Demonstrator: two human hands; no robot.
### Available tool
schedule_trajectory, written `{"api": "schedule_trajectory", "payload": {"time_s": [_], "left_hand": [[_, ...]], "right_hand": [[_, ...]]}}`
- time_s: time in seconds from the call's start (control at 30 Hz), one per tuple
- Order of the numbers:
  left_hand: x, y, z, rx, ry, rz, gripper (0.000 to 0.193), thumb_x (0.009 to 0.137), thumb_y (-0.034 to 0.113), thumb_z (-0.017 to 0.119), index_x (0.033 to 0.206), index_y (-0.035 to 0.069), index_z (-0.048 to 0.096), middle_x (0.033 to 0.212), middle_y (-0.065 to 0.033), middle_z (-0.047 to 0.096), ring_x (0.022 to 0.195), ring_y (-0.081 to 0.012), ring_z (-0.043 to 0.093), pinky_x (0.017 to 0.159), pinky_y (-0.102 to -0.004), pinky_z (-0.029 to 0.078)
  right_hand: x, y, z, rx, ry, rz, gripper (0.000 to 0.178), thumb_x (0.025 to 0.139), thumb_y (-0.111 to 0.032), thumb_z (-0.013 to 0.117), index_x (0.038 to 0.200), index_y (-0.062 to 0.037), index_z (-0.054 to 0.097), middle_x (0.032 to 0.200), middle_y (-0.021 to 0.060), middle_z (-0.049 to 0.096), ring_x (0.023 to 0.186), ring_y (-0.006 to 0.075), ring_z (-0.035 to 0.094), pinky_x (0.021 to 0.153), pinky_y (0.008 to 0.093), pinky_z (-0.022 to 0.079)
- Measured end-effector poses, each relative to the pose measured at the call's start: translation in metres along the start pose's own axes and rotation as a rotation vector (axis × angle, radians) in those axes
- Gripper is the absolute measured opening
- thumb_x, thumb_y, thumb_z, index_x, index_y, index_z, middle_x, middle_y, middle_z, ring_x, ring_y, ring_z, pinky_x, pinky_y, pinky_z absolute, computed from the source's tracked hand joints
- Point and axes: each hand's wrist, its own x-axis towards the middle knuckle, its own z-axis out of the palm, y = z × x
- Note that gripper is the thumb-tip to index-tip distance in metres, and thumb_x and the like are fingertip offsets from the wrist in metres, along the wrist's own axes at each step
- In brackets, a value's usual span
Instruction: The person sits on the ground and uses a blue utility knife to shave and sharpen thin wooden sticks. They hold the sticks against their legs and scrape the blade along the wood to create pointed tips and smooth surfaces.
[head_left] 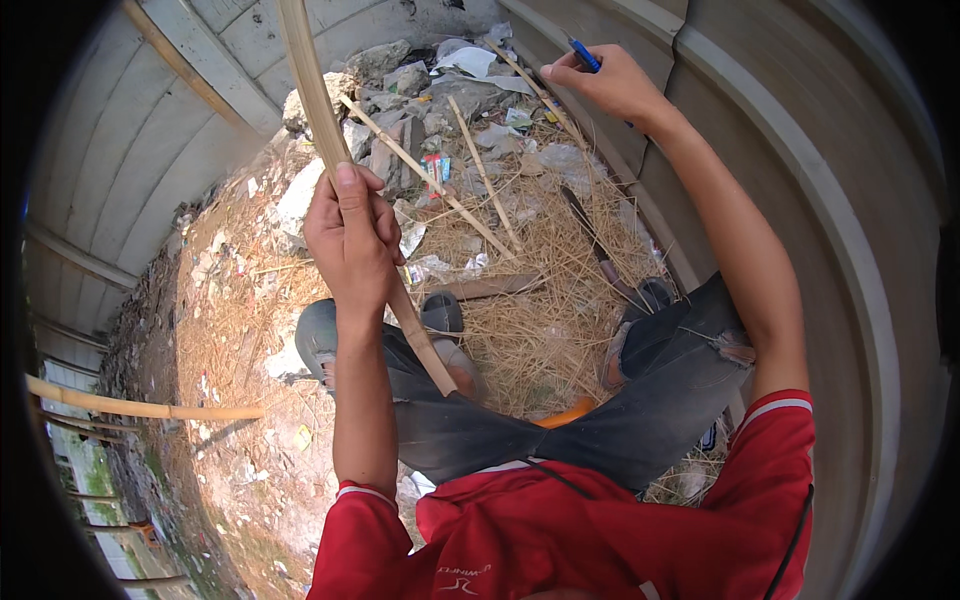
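My left hand (352,235) is closed around a long split bamboo strip (318,95). The strip runs from the top edge down to my left thigh, and its upper end is out of view. Up at the right, my right hand (617,88) grips a blue pen (583,54), close to the metal sheet wall. Between my feet, a knife with a dark blade (580,215) lies on straw, its handle toward my right foot. A flat piece of wood (487,287) rests on the straw near my left foot.
Thin bamboo sticks (430,178) lean across rocks (385,65) and litter ahead. Corrugated metal wall (820,220) stands close on my right; a pale panel wall (100,190) rises at the left. A bamboo pole (150,400) juts in from the left. Something orange (565,412) shows beneath me.
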Motion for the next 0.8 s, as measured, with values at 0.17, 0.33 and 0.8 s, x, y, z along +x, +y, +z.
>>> {"api": "schedule_trajectory", "payload": {"time_s": [0.17,0.33,0.8], "left_hand": [[0.014,0.001,0.043,-0.045,0.166,0.159,0.041,0.109,0.04,0.044,0.1,0.003,0.06,0.074,-0.0046,0.058,0.062,-0.0124,0.057,0.06,-0.0266,0.049],[-0.001,-0.028,0.047,0.111,0.158,0.077,0.046,0.108,0.041,0.047,0.111,0.001,0.069,0.091,-0.0053,0.066,0.087,-0.009,0.061,0.067,-0.0236,0.046],[-0.093,-0.037,-0.036,0.773,-0.357,-0.252,0.033,0.105,0.025,0.057,0.126,0.001,0.067,0.07,-0.0072,0.066,0.062,-0.0128,0.061,0.062,-0.0305,0.049]], "right_hand": [[-0.045,-0.052,0.054,0.281,-0.325,-0.157,0.055,0.078,-0.059,0.08,0.089,-0.0056,0.078,0.07,0.0035,0.064,0.066,0.0162,0.059,0.063,0.0335,0.046],[-0.059,-0.061,0.068,0.016,-0.476,-0.293,0.036,0.085,-0.039,0.081,0.1,-0.0061,0.076,0.069,0.0098,0.064,0.064,0.0155,0.057,0.061,0.0349,0.043],[-0.029,-0.018,0.013,-0.523,-0.446,-0.49,0.024,0.075,-0.035,0.084,0.091,-0.0173,0.079,0.077,0.0053,0.071,0.081,0.0292,0.069,0.071,0.0437,0.051]]}}
